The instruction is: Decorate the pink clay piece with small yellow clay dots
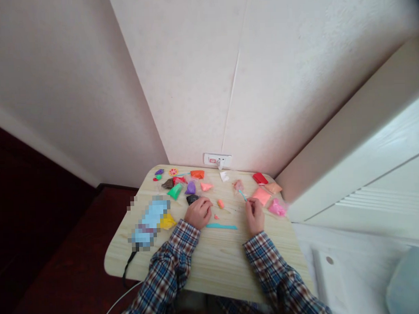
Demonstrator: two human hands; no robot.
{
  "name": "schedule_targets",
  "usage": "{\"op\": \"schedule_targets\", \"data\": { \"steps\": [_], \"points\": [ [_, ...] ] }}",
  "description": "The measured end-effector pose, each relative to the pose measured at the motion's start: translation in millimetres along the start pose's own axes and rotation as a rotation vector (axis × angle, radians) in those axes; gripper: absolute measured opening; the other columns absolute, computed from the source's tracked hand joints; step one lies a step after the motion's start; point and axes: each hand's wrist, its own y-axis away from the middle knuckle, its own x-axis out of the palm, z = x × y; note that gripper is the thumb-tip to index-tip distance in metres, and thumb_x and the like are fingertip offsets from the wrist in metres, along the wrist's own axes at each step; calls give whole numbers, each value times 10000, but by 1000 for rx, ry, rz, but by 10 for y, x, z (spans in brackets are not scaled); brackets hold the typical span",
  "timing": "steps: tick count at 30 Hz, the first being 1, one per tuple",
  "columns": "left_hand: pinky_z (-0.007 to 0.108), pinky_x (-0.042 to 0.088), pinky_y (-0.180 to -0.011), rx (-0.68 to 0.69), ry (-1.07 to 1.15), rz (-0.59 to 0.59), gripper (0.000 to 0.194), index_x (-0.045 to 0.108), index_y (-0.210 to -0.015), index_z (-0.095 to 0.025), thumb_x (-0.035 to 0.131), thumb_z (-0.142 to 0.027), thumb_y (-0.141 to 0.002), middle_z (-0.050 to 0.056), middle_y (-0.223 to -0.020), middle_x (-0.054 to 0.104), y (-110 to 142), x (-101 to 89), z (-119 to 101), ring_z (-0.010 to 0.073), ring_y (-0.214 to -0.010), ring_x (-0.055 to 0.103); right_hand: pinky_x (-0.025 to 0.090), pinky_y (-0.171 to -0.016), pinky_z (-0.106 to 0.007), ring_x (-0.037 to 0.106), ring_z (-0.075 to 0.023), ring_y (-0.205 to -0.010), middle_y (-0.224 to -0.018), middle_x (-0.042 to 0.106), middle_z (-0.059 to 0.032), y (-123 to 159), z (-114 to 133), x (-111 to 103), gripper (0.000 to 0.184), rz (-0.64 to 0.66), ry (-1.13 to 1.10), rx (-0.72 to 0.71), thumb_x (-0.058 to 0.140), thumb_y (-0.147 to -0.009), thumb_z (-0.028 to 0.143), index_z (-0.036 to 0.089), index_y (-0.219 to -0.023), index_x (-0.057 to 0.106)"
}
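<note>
The light wood-grain surface (220,262), a smooth board with rounded corners, occupies the lower center of the frame. The right hand (255,216), right of center, has its fingers clamped on a slim, rigid blue stick (243,195). The stick slants toward the upper left; its far end meets a crinkled, translucent pink packet (238,186). The left hand (199,213), near the center, rests on the surface with fingers curled and close together; whether they grip anything cannot be told. A glossy black packet (192,199) sits at its upper left.

Between the hands are a rounded orange lump (220,204), a small pink piece (216,216) and, lower, a flat, narrow blue strip (221,226). Left of the left hand is a soft-looking yellow packet (168,221); farther up is a pointed green packet (175,191). Right of the right hand are a flattened coral packet (261,196) and a wrinkled, bright pink bag (277,207). Both sleeves are plaid fabric.
</note>
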Motion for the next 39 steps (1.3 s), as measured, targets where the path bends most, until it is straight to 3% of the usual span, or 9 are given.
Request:
{"op": "schedule_targets", "data": {
  "steps": [8,14,18,21,24,26,29,34,39],
  "points": [
    [425,556,-841,1,25,-65,320,579,-1199,-170,571,-323,-919,98,-1207,616,-61,-11,-9,217,-1004,634,546,-852,-423,633,-206,-1014,-1211,615,-87,422,274,-146,328,408,239,-304,577,-918,344,176,-1200,579],
    [422,555,-840,-65,44,-134,311,582,-1193,-172,568,-322,-921,97,-1203,617,-143,-38,-3,214,-1000,634,554,-820,-393,642,-185,-960,-1164,633,-78,479,367,-190,289,483,325,-350,565,-926,343,178,-1161,596],
    [408,560,-825,-86,57,-159,294,590,-1177,-171,564,-319,-923,92,-1182,626,-151,-77,-23,204,-976,638,531,-760,-350,628,-148,-823,-952,659,-32,504,422,-262,206,464,338,-393,546,-935,342,170,-1003,638],
    [393,564,-806,-74,45,-164,278,596,-1159,-169,562,-316,-925,88,-1156,634,-173,-84,-59,194,-949,642,453,-705,-318,587,-142,-725,-748,619,4,518,465,-331,224,386,319,-403,506,-952,345,215,-858,662],
    [367,562,-777,-9,6,-123,210,619,-1082,-161,562,-290,-925,69,-1073,653,-230,-86,-127,176,-899,641,406,-651,-310,553,-149,-680,-724,604,0,417,466,-397,220,232,297,-354,504,-947,367,229,-859,651],
    [347,548,-774,45,-38,-69,157,650,-982,-166,510,-143,-912,61,-955,668,-282,-98,-188,184,-892,636,387,-608,-305,525,-160,-665,-753,597,-13,263,448,-414,205,87,299,-283,485,-955,348,215,-902,631],
    [409,512,-887,56,-104,-4,234,652,-1019,-150,507,-82,-848,118,-1030,670,-350,-128,-276,250,-1018,611,361,-576,-299,464,-163,-625,-736,552,-9,-14,427,-368,179,-66,316,-208,530,-930,357,204,-900,619],
    [472,479,-861,29,-138,120,331,599,-1139,-159,616,-304,-841,132,-1112,672,-400,-144,-355,314,-1069,580,391,-613,-311,514,-187,-687,-719,558,-17,-220,443,-206,239,46,325,-182,496,-932,383,220,-848,650],
    [456,456,-844,-21,-113,180,182,612,-976,-166,643,-288,-844,105,-1061,678,-435,-98,-370,294,-1029,580,395,-643,-320,525,-191,-701,-728,571,-20,-193,479,-145,248,73,318,-156,510,-928,400,215,-835,647]
  ]
}}
